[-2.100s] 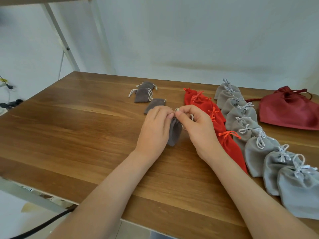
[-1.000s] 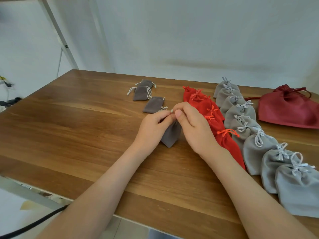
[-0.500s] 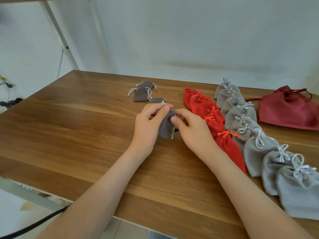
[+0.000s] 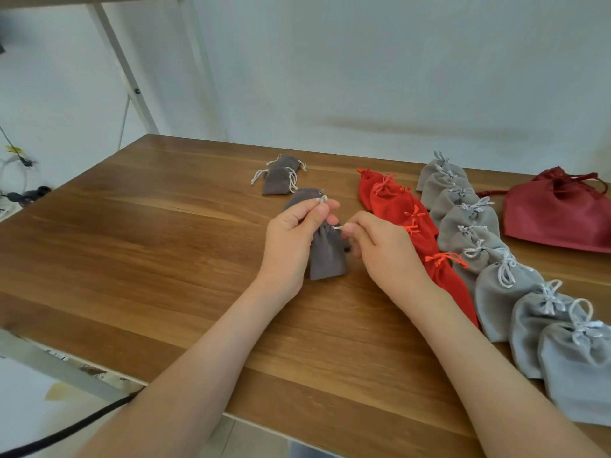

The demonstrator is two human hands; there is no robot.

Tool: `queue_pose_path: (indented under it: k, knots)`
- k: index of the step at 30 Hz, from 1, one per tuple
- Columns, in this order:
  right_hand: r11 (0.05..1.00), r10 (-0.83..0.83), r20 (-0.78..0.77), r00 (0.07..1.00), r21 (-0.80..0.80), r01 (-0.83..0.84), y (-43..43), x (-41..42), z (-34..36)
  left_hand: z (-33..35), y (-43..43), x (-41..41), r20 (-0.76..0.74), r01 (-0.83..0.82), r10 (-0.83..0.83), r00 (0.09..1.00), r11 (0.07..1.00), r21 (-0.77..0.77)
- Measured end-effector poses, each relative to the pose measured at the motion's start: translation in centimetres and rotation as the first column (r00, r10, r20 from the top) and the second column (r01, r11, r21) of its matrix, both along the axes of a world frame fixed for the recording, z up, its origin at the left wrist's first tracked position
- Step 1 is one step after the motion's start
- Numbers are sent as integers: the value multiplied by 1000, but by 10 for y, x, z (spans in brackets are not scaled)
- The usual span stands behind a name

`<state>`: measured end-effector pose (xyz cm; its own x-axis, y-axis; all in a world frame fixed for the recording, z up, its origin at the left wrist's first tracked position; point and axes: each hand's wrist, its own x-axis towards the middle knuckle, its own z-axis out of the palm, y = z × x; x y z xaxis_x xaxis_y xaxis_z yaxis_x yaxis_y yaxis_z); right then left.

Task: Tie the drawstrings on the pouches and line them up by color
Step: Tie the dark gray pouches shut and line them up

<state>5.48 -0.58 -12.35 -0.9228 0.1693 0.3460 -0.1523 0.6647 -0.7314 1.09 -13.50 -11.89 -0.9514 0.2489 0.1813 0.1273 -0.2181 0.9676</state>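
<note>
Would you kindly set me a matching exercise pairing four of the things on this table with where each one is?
1. dark grey pouch
2. row of red pouches
3. row of light grey pouches
4. maroon bag

A. far right, lying alone
B. just left of the light grey row
C. held by the left hand, its drawstring pinched by the right hand
D. longest row, reaching nearest the camera

Pairs: 1-C, 2-B, 3-D, 4-A

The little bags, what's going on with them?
A person is tying a small dark grey pouch: the left hand pinches one white cord at its gathered top, the right hand pinches the other. Three more dark grey pouches lie behind. To the right, a red row and a light grey row lie with bows tied.
</note>
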Motion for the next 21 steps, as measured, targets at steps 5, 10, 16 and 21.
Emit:
queue_pose_path:
  k: [5,10,16,21]
  knots:
    - [985,-108,36,993,-128,112,-3,0,7,-3,-1,0,-165,-172,149,975,976,-134]
    - [826,-52,64,997,-558,79,-9,0,13,-9,0,1,-431,-283,129,893,906,-315]
    - [794,51,26,998,-608,-25,-14,4,11,-11,-1,-1,-596,-354,51,802,843,-404]
    - [973,-3,-142,990,-230,-30,-12,3,6,-5,-1,5,-474,-324,124,872,872,-368]
